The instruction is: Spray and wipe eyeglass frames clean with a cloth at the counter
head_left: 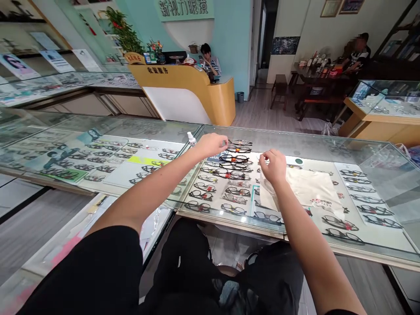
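My left hand [213, 145] reaches over the glass counter, its fingers pinched at the left end of dark-framed eyeglasses [243, 143]. More black-framed eyeglasses [236, 159] lie in a column just nearer to me, some with red tags. To the right, my right hand [274, 166] hovers with loosely curled fingers, thumb and forefinger apart, and nothing visible between them. Beneath its wrist a cream cloth [305, 188] with red print is spread on the glass. A small white spray bottle [191, 139] stands behind my left forearm.
Rows of eyeglasses [200, 194] lie inside the glass display case [315, 140]. Across the aisle stands a yellow reception desk [183, 81] with a person [211, 63] behind it. Another person [357, 54] sits at a dark table at the back right.
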{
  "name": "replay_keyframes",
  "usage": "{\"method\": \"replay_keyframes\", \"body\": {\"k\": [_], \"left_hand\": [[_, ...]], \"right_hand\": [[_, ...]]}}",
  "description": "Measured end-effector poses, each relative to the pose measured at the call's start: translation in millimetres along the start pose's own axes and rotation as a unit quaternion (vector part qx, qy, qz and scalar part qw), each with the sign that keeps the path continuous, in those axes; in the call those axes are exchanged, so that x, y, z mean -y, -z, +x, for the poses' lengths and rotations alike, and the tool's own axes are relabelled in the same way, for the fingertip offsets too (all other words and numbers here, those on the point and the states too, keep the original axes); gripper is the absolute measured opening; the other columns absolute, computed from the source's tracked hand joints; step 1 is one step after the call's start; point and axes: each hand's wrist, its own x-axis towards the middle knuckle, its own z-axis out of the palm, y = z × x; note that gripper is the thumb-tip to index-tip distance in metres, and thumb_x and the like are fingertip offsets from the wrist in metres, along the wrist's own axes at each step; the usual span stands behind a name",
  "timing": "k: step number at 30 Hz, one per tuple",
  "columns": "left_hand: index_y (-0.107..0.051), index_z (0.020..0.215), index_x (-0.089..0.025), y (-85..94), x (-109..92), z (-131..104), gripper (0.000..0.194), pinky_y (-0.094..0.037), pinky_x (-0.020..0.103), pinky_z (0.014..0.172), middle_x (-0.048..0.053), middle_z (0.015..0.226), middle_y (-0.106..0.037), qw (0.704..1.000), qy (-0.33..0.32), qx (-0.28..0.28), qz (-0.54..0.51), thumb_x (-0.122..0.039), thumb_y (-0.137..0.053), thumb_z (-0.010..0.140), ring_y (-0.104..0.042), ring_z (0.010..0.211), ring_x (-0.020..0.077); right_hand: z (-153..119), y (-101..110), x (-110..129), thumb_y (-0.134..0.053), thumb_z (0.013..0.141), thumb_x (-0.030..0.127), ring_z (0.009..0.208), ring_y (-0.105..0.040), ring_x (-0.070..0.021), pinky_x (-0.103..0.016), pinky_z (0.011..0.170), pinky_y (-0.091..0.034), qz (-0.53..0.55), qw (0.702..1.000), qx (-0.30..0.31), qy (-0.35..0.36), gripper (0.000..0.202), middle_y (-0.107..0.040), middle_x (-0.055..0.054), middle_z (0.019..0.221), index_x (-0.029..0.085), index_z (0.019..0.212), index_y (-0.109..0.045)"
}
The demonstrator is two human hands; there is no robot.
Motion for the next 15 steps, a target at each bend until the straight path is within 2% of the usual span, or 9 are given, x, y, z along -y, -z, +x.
{"method": "replay_keyframes", "body": {"k": [2,3,5,7,9,11,13,15], "left_hand": [[-0.076,0.109,-0.026,13.6,15.3,-58.7,0.025,-0.047,0.031,0.075,0.003,0.088,-0.079,0.998,0.001,0.014,-0.056,-0.035,-0.057,0.095,-0.073,0.085,0.023],[-0.074,0.107,-0.026,19.4,23.7,-89.5,0.024,-0.046,0.03,0.072,0.002,0.084,-0.077,0.996,0.003,0.041,-0.085,-0.032,-0.056,0.093,-0.071,0.081,0.0219],[-0.071,0.101,-0.026,26.9,42.3,-150.6,0.019,-0.043,0.029,0.066,0.001,0.081,-0.073,0.981,0.018,0.132,-0.14,-0.031,-0.057,0.089,-0.066,0.074,0.0202],[-0.067,0.094,-0.025,25.4,63.8,-207.9,0.014,-0.039,0.028,0.061,0.0,0.08,-0.069,0.957,0.04,0.224,-0.18,-0.029,-0.06,0.083,-0.06,0.07,0.0184],[-0.061,0.085,-0.023,12.8,89.3,-259.8,0.009,-0.035,0.027,0.059,-0.001,0.076,-0.063,0.937,0.073,0.273,-0.206,-0.027,-0.063,0.078,-0.055,0.068,0.0167],[-0.054,0.079,-0.022,-8.9,118.8,-305.4,0.012,-0.032,0.028,0.059,-0.001,0.073,-0.06,0.927,0.118,0.287,-0.209,-0.028,-0.064,0.076,-0.051,0.066,0.016],[-0.052,0.075,-0.022,-34.1,150.2,-343.1,0.021,-0.032,0.029,0.059,0.0,0.072,-0.059,0.921,0.167,0.293,-0.196,-0.035,-0.067,0.077,-0.05,0.066,0.0163],[-0.056,0.073,-0.021,-57.3,181.3,-369.9,0.028,-0.036,0.028,0.061,0.002,0.074,-0.064,0.911,0.211,0.297,-0.194,-0.045,-0.069,0.079,-0.054,0.068,0.0177]], "right_hand": [[0.0,-1.0,-2.4,-0.055,0.102,0.029,0.081,-0.056,-0.0253,-0.039,0.076,-0.031,-0.002,1.0,-0.003,0.008,0.025,-0.069,-0.007,0.083,0.022,0.079,-0.063],[-0.2,-1.5,-4.1,-0.055,0.101,0.03,0.08,-0.056,-0.0253,-0.039,0.075,-0.032,-0.001,1.0,-0.005,0.013,0.026,-0.069,-0.008,0.082,0.022,0.078,-0.063],[-1.4,-2.1,-8.4,-0.055,0.1,0.032,0.077,-0.056,-0.0248,-0.039,0.075,-0.033,-0.004,1.0,-0.006,0.021,0.026,-0.069,-0.007,0.081,0.022,0.078,-0.064],[-3.8,-1.5,-13.2,-0.054,0.1,0.034,0.075,-0.056,-0.0239,-0.038,0.076,-0.035,-0.009,0.999,-0.008,0.032,0.028,-0.07,-0.007,0.081,0.022,0.077,-0.065],[-6.7,0.6,-15.2,-0.056,0.099,0.036,0.075,-0.057,-0.0242,-0.038,0.076,-0.036,-0.012,0.999,-0.014,0.043,0.028,-0.069,-0.006,0.078,0.022,0.077,-0.067],[-9.7,3.4,-9.3,-0.057,0.1,0.036,0.076,-0.058,-0.0251,-0.038,0.076,-0.035,-0.023,0.998,-0.036,0.05,0.028,-0.069,-0.007,0.078,0.021,0.079,-0.068],[-12.6,4.5,10.2,-0.057,0.102,0.036,0.076,-0.057,-0.0258,-0.039,0.075,-0.034,-0.044,0.994,-0.06,0.075,0.03,-0.07,-0.008,0.079,0.021,0.08,-0.07],[-16.8,0.9,46.0,-0.058,0.104,0.037,0.078,-0.056,-0.0261,-0.04,0.075,-0.033,-0.053,0.988,-0.04,0.136,0.03,-0.071,-0.009,0.082,0.02,0.082,-0.071]]}}
